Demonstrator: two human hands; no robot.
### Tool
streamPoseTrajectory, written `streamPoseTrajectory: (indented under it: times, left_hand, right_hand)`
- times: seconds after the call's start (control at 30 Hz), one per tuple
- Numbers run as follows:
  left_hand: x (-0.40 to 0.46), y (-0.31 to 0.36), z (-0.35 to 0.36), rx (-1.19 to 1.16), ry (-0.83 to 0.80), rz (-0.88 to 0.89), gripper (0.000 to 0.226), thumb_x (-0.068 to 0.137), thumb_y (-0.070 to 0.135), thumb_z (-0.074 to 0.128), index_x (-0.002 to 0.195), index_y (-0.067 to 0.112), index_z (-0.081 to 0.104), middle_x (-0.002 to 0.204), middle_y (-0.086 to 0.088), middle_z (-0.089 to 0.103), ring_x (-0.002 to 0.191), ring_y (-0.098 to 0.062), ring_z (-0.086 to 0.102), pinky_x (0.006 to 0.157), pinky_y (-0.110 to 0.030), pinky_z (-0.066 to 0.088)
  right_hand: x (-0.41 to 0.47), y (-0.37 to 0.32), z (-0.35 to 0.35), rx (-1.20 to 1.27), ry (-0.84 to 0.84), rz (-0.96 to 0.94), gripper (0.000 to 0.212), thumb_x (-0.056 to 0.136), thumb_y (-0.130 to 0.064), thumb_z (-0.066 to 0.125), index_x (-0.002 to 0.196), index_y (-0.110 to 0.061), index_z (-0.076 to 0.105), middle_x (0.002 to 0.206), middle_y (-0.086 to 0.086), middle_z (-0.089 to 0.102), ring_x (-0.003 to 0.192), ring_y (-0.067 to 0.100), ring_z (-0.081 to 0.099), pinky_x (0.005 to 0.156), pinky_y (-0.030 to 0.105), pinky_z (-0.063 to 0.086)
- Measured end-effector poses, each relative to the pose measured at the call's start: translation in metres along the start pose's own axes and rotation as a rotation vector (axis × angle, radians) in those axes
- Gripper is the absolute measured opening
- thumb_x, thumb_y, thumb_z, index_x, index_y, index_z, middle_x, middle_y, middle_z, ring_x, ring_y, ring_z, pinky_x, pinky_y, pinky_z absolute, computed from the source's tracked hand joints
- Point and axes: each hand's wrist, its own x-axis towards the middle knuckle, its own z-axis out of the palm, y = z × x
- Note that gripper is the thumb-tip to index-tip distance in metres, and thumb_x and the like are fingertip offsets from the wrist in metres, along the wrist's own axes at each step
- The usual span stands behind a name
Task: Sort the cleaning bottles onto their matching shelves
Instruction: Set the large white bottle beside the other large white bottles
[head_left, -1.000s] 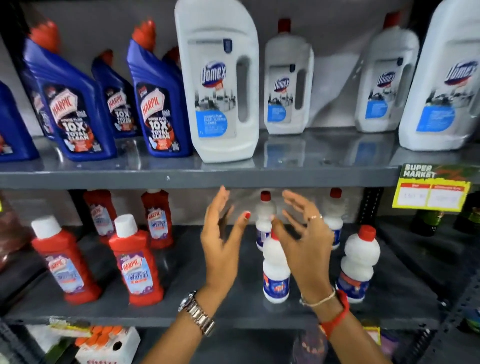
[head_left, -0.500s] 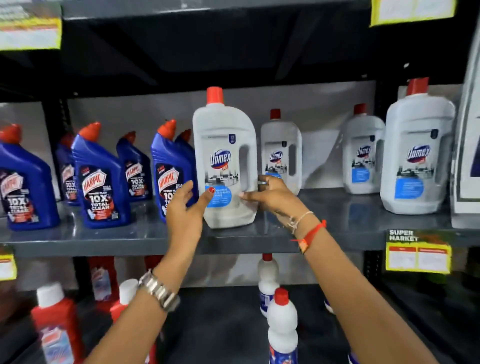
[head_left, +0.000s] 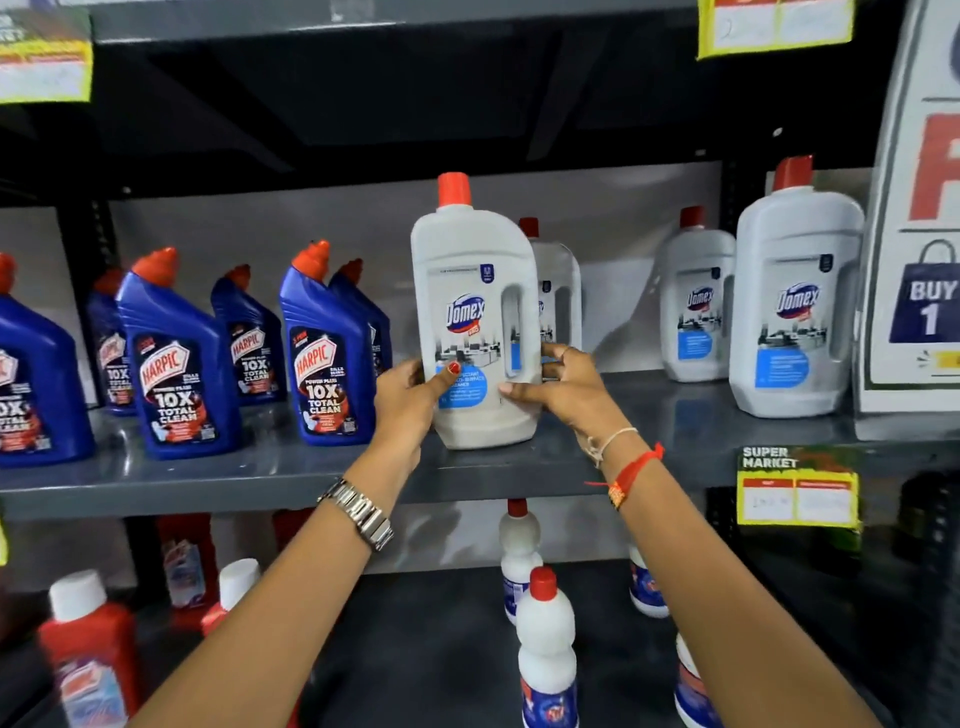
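Note:
A large white Domex bottle with a red cap is tilted slightly at the front of the grey middle shelf. My left hand grips its lower left side, thumb on the blue label. My right hand holds its lower right side by the handle. Behind it stands a smaller Domex bottle, partly hidden. Two more Domex bottles stand to the right. Several blue Harpic bottles fill the shelf's left half.
On the lower shelf stand red Harpic bottles at the left and small white bottles with red caps in the middle. A yellow price tag hangs at the right shelf edge. A promo sign stands far right.
Both hands rose from the lower shelf to the middle shelf and closed on the large Domex bottle, which now tilts and sits slightly lifted toward me. The view moved closer.

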Motion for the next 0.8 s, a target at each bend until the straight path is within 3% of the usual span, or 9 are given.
streamPoseTrajectory:
  times: [0.13,0.23,0.4,0.47,0.57,0.6,0.7,0.73,0.8]
  left_hand:
    - [-0.002,0.001,0.035,0.02,-0.089,-0.054,0.03,0.08,0.011,0.063,0.108,0.001,0.06,0.111,-0.013,0.065,0.092,-0.02,0.061,0.065,-0.017,0.05]
    - [-0.001,0.005,0.055,0.037,-0.155,-0.091,0.031,0.079,0.012,0.065,0.108,0.002,0.06,0.115,-0.016,0.065,0.095,-0.02,0.061,0.075,-0.027,0.05]
    - [-0.005,0.006,0.08,0.036,-0.162,-0.109,0.032,0.077,0.013,0.066,0.106,0.002,0.061,0.116,-0.018,0.065,0.095,-0.022,0.062,0.084,-0.034,0.051]
    - [-0.008,0.005,0.084,0.084,-0.142,-0.039,0.034,0.078,0.015,0.065,0.107,0.0,0.06,0.116,-0.019,0.064,0.099,-0.026,0.062,0.081,-0.033,0.053]
    - [-0.012,0.003,0.082,0.205,-0.138,0.081,0.036,0.079,0.022,0.064,0.108,0.0,0.06,0.114,-0.019,0.065,0.1,-0.027,0.063,0.079,-0.033,0.053]
    - [-0.015,0.003,0.08,0.239,-0.147,0.1,0.037,0.08,0.024,0.064,0.108,0.001,0.059,0.114,-0.018,0.066,0.1,-0.025,0.063,0.08,-0.033,0.053]
    - [-0.022,0.002,0.076,0.317,-0.146,0.144,0.048,0.081,0.029,0.062,0.121,0.005,0.051,0.126,-0.012,0.059,0.106,-0.019,0.059,0.092,-0.03,0.048]
    - [-0.026,0.003,0.074,0.361,-0.122,0.159,0.053,0.083,0.03,0.059,0.127,0.006,0.044,0.133,-0.01,0.053,0.107,-0.016,0.054,0.095,-0.026,0.042]
    - [-0.032,0.003,0.066,0.477,-0.049,0.25,0.059,0.087,0.032,0.052,0.137,0.01,0.03,0.148,-0.008,0.034,0.124,-0.017,0.043,0.107,-0.029,0.032]
  right_hand:
    - [-0.001,-0.002,-0.035,-0.028,0.061,0.008,0.055,0.062,0.009,0.075,0.112,0.006,0.054,0.115,0.028,0.062,0.094,0.027,0.06,0.091,0.041,0.053]
    - [0.001,0.0,-0.057,-0.049,0.089,0.003,0.054,0.063,0.009,0.075,0.112,0.006,0.053,0.115,0.028,0.062,0.094,0.027,0.06,0.073,0.024,0.057]
    - [-0.001,0.002,-0.079,-0.051,0.123,0.022,0.058,0.061,0.005,0.077,0.114,0.002,0.053,0.117,0.028,0.062,0.107,0.038,0.06,0.097,0.049,0.048]
    - [-0.001,0.004,-0.082,-0.054,0.117,0.013,0.056,0.063,0.005,0.076,0.115,0.002,0.052,0.117,0.027,0.062,0.105,0.036,0.061,0.092,0.041,0.053]
    - [-0.002,0.008,-0.08,-0.083,0.125,-0.047,0.054,0.067,0.005,0.073,0.116,0.003,0.051,0.114,0.019,0.062,0.095,0.025,0.059,0.067,0.012,0.054]
    - [-0.003,0.008,-0.079,-0.081,0.121,-0.059,0.052,0.068,0.005,0.072,0.116,0.003,0.051,0.112,0.017,0.062,0.094,0.023,0.058,0.065,0.009,0.053]
    - [-0.006,0.009,-0.077,-0.099,0.133,-0.081,0.053,0.071,0.0,0.072,0.118,0.001,0.049,0.118,0.018,0.061,0.103,0.028,0.06,0.088,0.027,0.052]
    - [-0.01,0.009,-0.075,-0.137,0.143,-0.095,0.057,0.071,-0.005,0.073,0.121,-0.001,0.047,0.123,0.017,0.058,0.111,0.029,0.057,0.099,0.034,0.047]
    - [-0.02,0.01,-0.07,-0.275,0.192,-0.167,0.07,0.074,-0.016,0.073,0.133,-0.006,0.036,0.14,0.014,0.045,0.129,0.026,0.042,0.112,0.034,0.031]
